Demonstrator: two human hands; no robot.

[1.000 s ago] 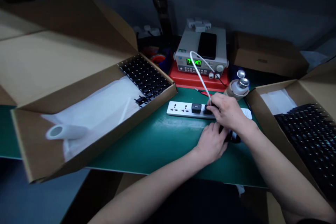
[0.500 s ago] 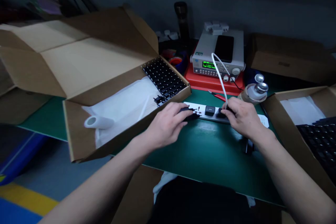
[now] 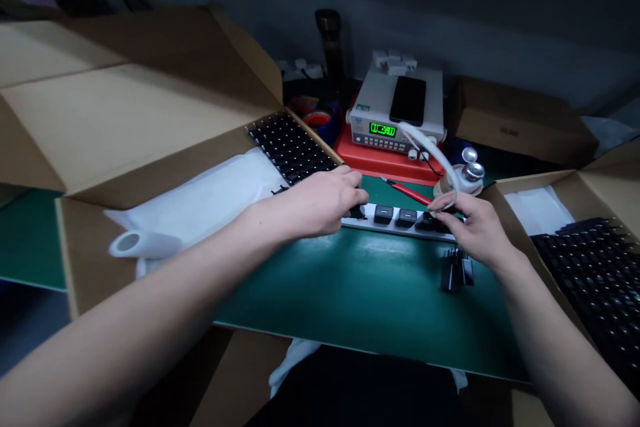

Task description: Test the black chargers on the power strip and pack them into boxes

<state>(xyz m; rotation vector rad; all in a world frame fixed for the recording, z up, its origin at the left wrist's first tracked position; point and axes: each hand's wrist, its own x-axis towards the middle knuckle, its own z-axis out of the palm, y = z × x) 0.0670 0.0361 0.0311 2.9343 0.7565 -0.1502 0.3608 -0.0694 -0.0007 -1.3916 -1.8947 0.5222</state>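
My left hand [image 3: 320,203] rests at the left end of a white power strip [image 3: 400,227], its fingers gripping a black plug adapter [image 3: 357,212] at a socket. Several black adapters [image 3: 395,215] stand plugged in along the strip. My right hand [image 3: 473,223] is above the strip's right end, pinching a white cable [image 3: 440,150] that arcs up towards the bench power supply. A small group of loose black adapters [image 3: 455,270] stands on the green mat [image 3: 360,287] just below my right hand.
Open cardboard boxes hold rows of small black parts on the left [image 3: 290,147] and right [image 3: 590,267]. Behind the strip are red-handled pliers [image 3: 407,192], a bottle with metal knobs [image 3: 463,177], and a power supply [image 3: 385,120] on a red tray [image 3: 370,155].
My right hand has lifted off the strip and now pinches the white cable. Loose black adapters show on the mat, and the view has shifted slightly left.
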